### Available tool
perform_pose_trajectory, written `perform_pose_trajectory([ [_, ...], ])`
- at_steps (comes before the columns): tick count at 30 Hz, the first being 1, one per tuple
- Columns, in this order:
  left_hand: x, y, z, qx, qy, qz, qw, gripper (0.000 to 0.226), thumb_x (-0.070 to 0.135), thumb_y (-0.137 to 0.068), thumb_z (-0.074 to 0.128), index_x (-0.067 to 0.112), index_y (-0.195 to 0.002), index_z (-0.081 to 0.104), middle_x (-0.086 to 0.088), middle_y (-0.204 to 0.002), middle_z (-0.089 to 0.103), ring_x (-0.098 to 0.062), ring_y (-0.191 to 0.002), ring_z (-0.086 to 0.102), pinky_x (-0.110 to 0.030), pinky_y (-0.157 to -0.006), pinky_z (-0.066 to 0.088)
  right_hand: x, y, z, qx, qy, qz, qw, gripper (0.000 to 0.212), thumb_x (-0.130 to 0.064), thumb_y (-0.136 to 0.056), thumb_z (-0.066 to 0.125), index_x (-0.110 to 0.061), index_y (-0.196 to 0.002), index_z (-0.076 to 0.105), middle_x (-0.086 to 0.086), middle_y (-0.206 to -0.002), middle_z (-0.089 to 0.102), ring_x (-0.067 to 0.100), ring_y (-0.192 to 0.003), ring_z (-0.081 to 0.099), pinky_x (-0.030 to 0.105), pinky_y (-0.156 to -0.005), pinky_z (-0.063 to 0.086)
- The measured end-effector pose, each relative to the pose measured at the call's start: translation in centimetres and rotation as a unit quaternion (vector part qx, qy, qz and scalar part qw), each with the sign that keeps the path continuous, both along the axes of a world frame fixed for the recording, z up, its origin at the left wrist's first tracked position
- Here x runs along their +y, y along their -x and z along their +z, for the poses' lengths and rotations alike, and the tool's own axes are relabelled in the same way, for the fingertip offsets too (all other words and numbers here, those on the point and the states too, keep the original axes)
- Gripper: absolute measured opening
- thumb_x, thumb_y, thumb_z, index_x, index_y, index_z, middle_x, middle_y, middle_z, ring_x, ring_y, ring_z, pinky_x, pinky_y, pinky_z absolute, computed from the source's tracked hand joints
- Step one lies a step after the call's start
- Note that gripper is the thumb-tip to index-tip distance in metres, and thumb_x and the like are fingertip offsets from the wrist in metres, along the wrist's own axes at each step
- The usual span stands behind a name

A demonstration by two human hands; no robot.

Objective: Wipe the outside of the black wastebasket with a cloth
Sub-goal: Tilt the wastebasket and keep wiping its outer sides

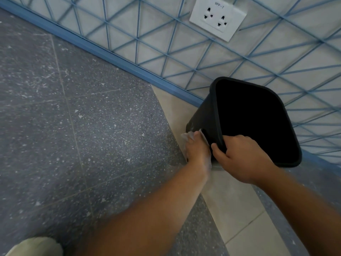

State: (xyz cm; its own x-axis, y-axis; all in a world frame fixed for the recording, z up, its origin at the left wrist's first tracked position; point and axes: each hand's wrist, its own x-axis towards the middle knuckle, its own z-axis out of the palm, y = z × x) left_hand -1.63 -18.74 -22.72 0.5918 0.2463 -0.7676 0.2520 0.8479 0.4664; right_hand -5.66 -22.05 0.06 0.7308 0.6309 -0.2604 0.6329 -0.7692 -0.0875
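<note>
The black wastebasket [204, 115] stands tilted on the floor by the wall, its dark open mouth facing me. My right hand [238, 159] grips the near corner of its rim, thumb outside and fingers curled over the edge. My left hand [198, 150] presses a pale cloth [188, 135] against the basket's left outer side, low down. Only a crumpled edge of the cloth shows past my fingers; the rest is hidden under the hand.
A wall with a blue line pattern and a blue skirting [103, 50] runs diagonally behind the basket. A white double socket [217, 19] sits on the wall above. Grey speckled floor [73, 126] spreads left; pale tiles [238, 206] lie under the basket. A light shoe [35, 246] shows bottom left.
</note>
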Motion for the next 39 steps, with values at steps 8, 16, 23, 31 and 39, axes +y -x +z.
perform_pose_trajectory([
  [8,-0.4,-0.5,-2.6,0.014,-0.041,-0.045,0.998,0.089,0.101,-0.068,0.035,0.053,-0.136,0.064,0.004,-0.148,0.066,-0.025,-0.138,0.061,-0.058,-0.12,0.042,-0.1,0.1,0.1,-0.001,-0.003,0.006,1.0,0.04,-0.036,-0.097,0.043,-0.026,-0.059,0.037,-0.004,-0.046,0.043,0.011,-0.044,0.045,0.028,-0.047,0.033],
  [16,1.4,0.8,2.9,-0.001,0.059,-0.035,0.998,0.092,0.079,-0.069,0.052,0.024,-0.142,0.066,-0.008,-0.143,0.066,-0.032,-0.131,0.066,-0.052,-0.114,0.053,-0.2,0.0,0.0,0.003,0.003,0.004,1.0,0.039,-0.037,-0.096,0.042,-0.022,-0.061,0.043,-0.001,-0.048,0.047,0.015,-0.044,0.049,0.031,-0.049,0.041],
  [23,3.0,2.0,6.8,0.008,0.041,-0.067,0.997,0.054,0.045,-0.103,0.045,0.017,-0.147,0.063,-0.011,-0.146,0.068,-0.032,-0.127,0.068,-0.04,-0.092,0.061,-0.4,0.2,0.0,0.005,0.005,0.002,1.0,0.039,-0.036,-0.097,0.043,-0.023,-0.06,0.04,-0.002,-0.049,0.046,0.014,-0.045,0.048,0.032,-0.05,0.041],
  [31,3.5,2.5,7.5,0.019,0.057,-0.068,0.996,0.057,0.048,-0.106,0.039,0.02,-0.153,0.057,-0.011,-0.149,0.064,-0.035,-0.137,0.062,-0.054,-0.12,0.048,-0.5,0.2,0.0,0.001,0.013,0.022,1.0,0.04,-0.036,-0.097,0.043,-0.024,-0.059,0.036,-0.003,-0.049,0.043,0.011,-0.044,0.043,0.027,-0.046,0.029],
  [39,4.7,2.2,8.5,0.041,0.076,-0.125,0.988,0.066,0.061,-0.107,0.034,0.021,-0.155,0.054,-0.009,-0.155,0.061,-0.032,-0.142,0.059,-0.051,-0.124,0.043,-0.2,0.1,0.0,0.007,0.007,0.016,1.0,0.038,-0.036,-0.096,0.044,-0.025,-0.06,0.037,-0.004,-0.05,0.044,0.011,-0.044,0.045,0.026,-0.046,0.03],
])
